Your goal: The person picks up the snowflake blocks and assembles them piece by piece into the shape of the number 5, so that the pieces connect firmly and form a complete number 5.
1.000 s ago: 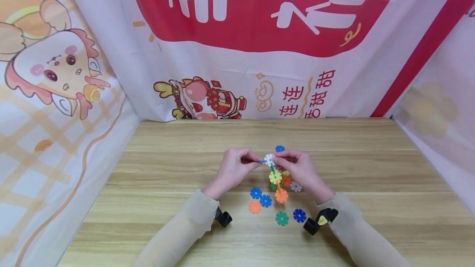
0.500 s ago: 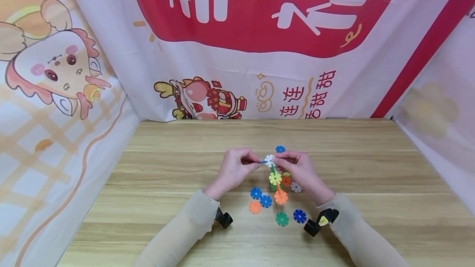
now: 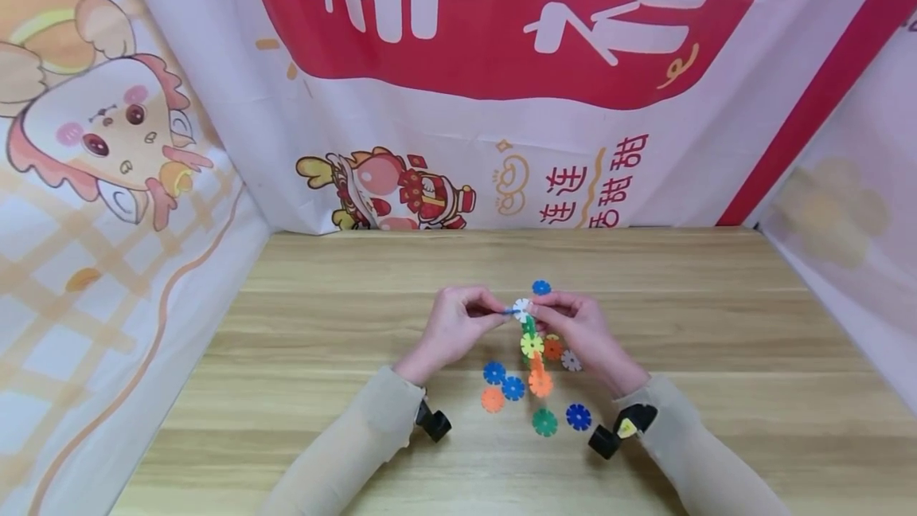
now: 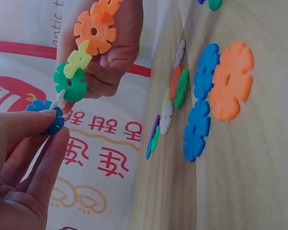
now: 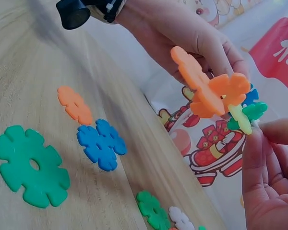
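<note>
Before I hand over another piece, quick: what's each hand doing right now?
Left hand: closed, pinching the blue disc between thumb and finger.
Right hand: closed, pinching the white disc.

We've got a slight twist in the held chain (image 3: 532,345)! In the head view its lowest orange disc (image 3: 540,382) has swung a touch toward seven o'clock, while the white disc (image 3: 521,308) has edged toward three. We now see the blue disc (image 3: 510,311) reaching a little further across the white one, three o'clock-wards, and the chain's green disc (image 3: 529,326), a thin sliver earlier, now shows us more of its face.
</note>
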`<state>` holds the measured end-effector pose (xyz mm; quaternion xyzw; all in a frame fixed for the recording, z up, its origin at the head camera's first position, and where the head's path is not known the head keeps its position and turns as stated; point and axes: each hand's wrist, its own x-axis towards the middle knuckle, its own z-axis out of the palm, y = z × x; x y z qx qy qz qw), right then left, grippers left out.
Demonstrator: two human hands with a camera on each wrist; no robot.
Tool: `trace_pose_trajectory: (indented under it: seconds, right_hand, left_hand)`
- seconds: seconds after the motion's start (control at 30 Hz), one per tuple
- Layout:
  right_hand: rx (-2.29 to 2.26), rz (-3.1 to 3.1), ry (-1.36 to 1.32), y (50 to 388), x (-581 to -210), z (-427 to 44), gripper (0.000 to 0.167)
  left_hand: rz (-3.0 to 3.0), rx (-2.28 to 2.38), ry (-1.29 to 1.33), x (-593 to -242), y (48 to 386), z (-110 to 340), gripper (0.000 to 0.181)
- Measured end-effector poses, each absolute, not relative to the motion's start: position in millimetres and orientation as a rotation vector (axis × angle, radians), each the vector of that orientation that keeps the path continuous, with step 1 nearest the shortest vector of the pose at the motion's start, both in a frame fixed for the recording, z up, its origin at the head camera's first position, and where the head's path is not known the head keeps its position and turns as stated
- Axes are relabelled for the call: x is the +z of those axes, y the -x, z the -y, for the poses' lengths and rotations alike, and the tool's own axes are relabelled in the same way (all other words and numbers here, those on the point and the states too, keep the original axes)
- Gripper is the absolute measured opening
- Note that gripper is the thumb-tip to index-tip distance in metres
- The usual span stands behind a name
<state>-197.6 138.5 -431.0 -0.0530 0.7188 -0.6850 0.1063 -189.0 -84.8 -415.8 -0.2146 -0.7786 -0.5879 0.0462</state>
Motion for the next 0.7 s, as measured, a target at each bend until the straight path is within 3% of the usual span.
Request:
trace_pose_trajectory:
  seconds: [0.3,0.5,0.7]
  right_hand:
    - [-1.977,-2.156,0.163,200,-428,-146,0.031]
    - [-1.992,-2.202,0.190,202,-422,-154,0.030]
    - [-1.981,-2.240,0.165,206,-417,-163,0.035]
  left_hand:
    - [2.417,-1.756,0.700,-414,194,84,0.007]
    - [2.532,-1.786,0.704,-415,196,93,0.035]
    - [2.754,-1.661,0.803,-424,190,104,0.036]
